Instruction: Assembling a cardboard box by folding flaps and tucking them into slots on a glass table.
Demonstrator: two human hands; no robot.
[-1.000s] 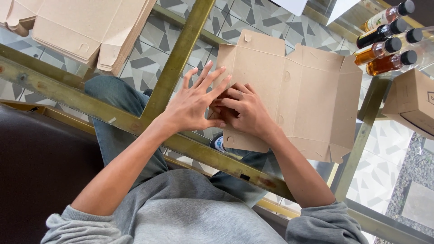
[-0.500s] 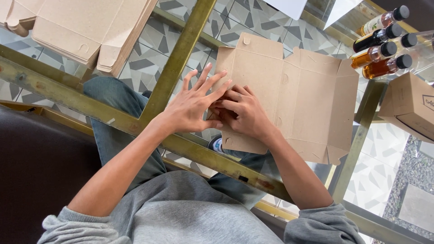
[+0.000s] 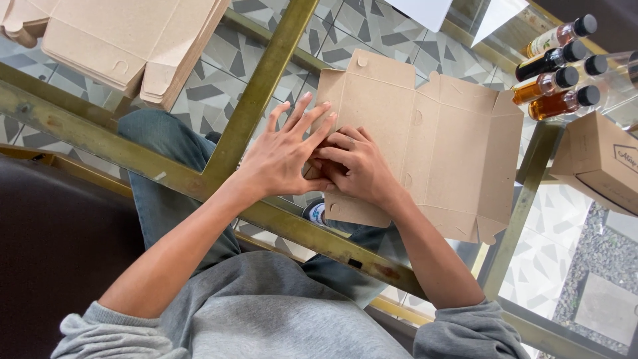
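In the head view, an unfolded brown cardboard box blank (image 3: 438,139) lies flat on a glass table with a brass-coloured frame (image 3: 262,80), and everything else sits around that blank. Up and to its left, a stack of flat cardboard blanks (image 3: 126,40) rests on the glass, well apart from it. To its upper right, four small dark-capped bottles (image 3: 555,73) holding amber and dark liquid lie close together, near the blank's far corner. To its right stands a closed cardboard box (image 3: 598,159), just beside the blank's edge. White paper sheets (image 3: 425,10) show above it at the top edge. Through the glass below the blank, patterned grey floor tiles and the person's blue-jeaned legs are visible. Nothing lies over the blank except the two hands, which hide its left-hand panel near the fold.

Compared with half a second ago, the hands and the blank sit in nearly the same place; the left fingers stay fanned and the right hand remains curled.

The left hand (image 3: 282,156) is spread wide, fingers pointing up over the blank's left edge, palm pressing down. The right hand (image 3: 359,169) is curled, fingertips tucked under the left fingers, pinching at the blank's left flap
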